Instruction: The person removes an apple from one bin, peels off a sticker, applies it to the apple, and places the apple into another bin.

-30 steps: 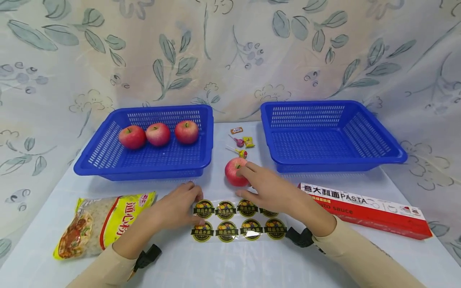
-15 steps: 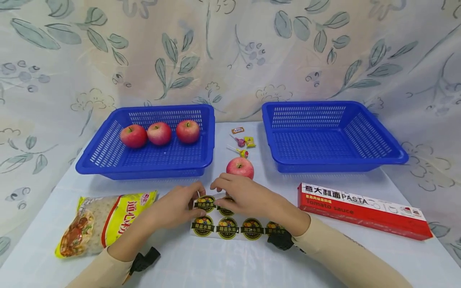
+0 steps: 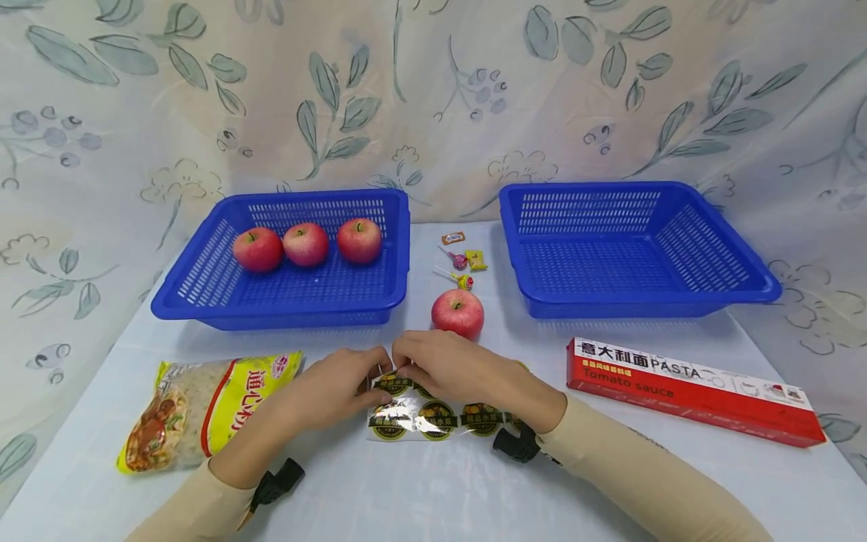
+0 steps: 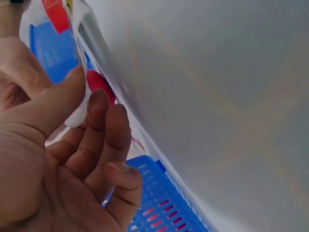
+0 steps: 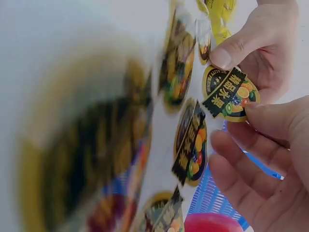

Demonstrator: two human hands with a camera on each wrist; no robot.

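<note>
Head view: on the sticker sheet (image 3: 433,414), the left hand (image 3: 339,384) pins its near-left corner while the right hand (image 3: 450,369) pinches one sticker (image 5: 229,94); an apple (image 3: 458,313) sits just beyond the sheet.

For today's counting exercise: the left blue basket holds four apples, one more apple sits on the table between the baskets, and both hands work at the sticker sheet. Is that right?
Not quite. The head view shows three apples in the left blue basket, not four. The rest stands: one apple sits on the table between the baskets, and the left hand and right hand work at the sticker sheet.
</note>
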